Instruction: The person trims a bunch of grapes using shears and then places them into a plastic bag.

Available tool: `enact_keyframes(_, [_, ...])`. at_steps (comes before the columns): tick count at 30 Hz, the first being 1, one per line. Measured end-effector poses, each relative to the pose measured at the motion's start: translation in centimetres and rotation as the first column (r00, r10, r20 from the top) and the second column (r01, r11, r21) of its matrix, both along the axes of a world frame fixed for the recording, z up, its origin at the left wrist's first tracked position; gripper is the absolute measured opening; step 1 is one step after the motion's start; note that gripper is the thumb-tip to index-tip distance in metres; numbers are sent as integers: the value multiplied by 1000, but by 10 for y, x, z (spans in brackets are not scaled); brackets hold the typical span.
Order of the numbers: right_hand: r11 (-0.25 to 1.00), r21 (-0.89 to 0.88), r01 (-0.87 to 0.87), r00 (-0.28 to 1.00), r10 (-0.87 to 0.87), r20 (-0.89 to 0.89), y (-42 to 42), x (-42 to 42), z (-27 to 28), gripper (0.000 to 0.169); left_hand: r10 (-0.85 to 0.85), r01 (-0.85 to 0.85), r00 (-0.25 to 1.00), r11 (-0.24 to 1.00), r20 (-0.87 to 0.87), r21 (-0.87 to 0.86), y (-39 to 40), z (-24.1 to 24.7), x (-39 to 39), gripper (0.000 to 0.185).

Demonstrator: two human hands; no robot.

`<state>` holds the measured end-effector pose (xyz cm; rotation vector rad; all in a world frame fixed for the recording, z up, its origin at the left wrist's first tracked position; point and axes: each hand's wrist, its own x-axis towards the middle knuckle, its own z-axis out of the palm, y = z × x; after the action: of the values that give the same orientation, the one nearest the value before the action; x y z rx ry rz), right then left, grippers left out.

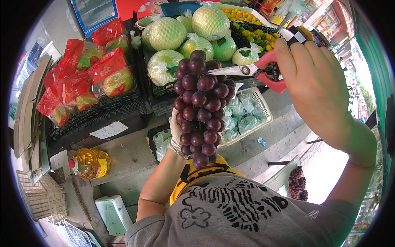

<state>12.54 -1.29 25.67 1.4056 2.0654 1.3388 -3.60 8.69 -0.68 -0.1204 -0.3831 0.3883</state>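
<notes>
A large bunch of dark red grapes (200,105) hangs upright in front of me. My left hand (176,129), in a pale glove, supports it from behind; most of the fingers are hidden by the fruit. My bare right hand (311,74) grips the red handles of a pair of spring-loaded snips (271,72). Their pointed metal blades reach left to the upper part of the bunch, the tips lying against or just in front of the grapes. Whether the blades touch a stem cannot be made out.
Net-wrapped pomelos (168,34) fill a black crate beyond the grapes. Red-topped bags of fruit (105,74) lie in a crate at left. Below stand a white basket of bagged goods (262,123), an oil bottle (89,163) and a foam box (114,214). More grapes (297,182) lie at lower right.
</notes>
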Motion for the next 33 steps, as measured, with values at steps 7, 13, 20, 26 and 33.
enact_keyframes(7, [999,17,-34,993,31,116,7,-13,-3,42,110,-107,940,994,-322,24,-14,15,-4,51])
enact_keyframes(13, [1000,12,6,985,-8,170,4,-17,-6,42,49,-48,994,999,-98,17,-16,11,-1,58])
enact_keyframes(20, [1000,-5,21,974,-20,224,1,-15,-9,40,197,-153,870,979,-451,133,-28,30,-2,50])
enact_keyframes(26, [1000,-7,25,970,-22,242,1,-11,-16,37,188,-148,880,981,-435,124,-29,32,3,51])
enact_keyframes(33, [999,-37,38,981,-30,192,4,0,-24,34,168,-154,937,986,-307,69,-27,5,7,52])
